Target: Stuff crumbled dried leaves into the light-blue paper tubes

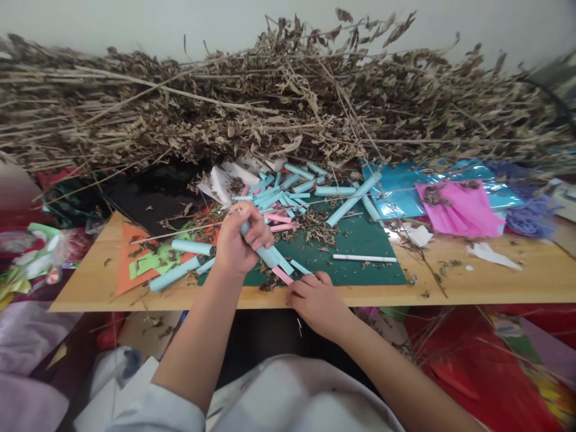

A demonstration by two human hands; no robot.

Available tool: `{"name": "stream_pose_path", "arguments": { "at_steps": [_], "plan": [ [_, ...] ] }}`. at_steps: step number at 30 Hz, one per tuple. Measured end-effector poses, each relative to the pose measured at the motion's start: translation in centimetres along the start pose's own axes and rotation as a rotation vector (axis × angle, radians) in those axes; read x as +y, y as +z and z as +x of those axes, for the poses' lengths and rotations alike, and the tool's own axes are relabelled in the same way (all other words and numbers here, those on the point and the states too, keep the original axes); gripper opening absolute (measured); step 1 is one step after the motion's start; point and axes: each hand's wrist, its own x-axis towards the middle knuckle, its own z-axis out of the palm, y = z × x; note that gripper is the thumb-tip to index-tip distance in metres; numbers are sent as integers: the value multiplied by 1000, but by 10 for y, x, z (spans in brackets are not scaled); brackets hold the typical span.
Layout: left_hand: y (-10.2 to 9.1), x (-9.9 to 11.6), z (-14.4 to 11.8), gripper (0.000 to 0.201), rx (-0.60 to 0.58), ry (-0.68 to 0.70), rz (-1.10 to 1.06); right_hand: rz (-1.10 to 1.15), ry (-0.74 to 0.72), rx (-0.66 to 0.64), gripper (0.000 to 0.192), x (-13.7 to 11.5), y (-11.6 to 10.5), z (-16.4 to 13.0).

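My left hand (243, 237) is wrapped round a light blue paper tube (269, 257), which slants down to the right over the green cutting mat (369, 273). Close by at the table's front edge, my right hand (320, 303) has its fingers curled. A small pink paper tube (282, 276) ends by its fingertips; whether they grip it I cannot tell. Thin blue rolls lie beside that pink one. Behind my hands, a heap of short blue tubes (294, 186) and pink tubes (281, 227) mixes with dry leaf crumbs (321, 231).
Dried leafy stalks (270, 108) are piled along the back. Longer blue tubes (180, 273) lie left, near orange paper (128, 264). To the right are a white stick (364, 258), a blue plastic sheet (400, 198), pink paper (463, 210) and purple yarn (533, 210).
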Motion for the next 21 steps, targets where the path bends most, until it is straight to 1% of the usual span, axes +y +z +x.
{"name": "stream_pose_path", "arguments": {
  "at_steps": [2,5,7,8,10,13,14,15,16,18,21],
  "plan": [
    [-2,-7,-2,16,13,15,15,-15,-18,-9,7,-1,3,2],
    [-5,-21,-5,13,10,92,62,-37,-47,0,7,-3,5,1],
    [-5,-33,-7,12,21,151,153,-16,-59,21,8,-1,2,1],
    [-5,-39,-8,11,12,166,237,21,-41,47,8,2,-3,1],
    [-3,-50,-11,8,-29,171,454,152,43,164,9,11,-19,2],
    [3,-61,-14,6,-184,208,693,382,179,472,8,27,-54,6],
    [5,-63,-15,7,-238,222,742,437,183,542,8,30,-65,9],
    [6,-64,-16,9,-285,239,786,476,167,570,8,32,-75,11],
    [7,-65,-16,10,-320,261,827,503,142,556,8,32,-83,14],
    [7,-65,-16,11,-364,308,909,543,103,452,8,29,-92,20],
    [5,-63,-17,9,-401,338,1011,610,140,319,8,23,-93,26]
  ]
}}
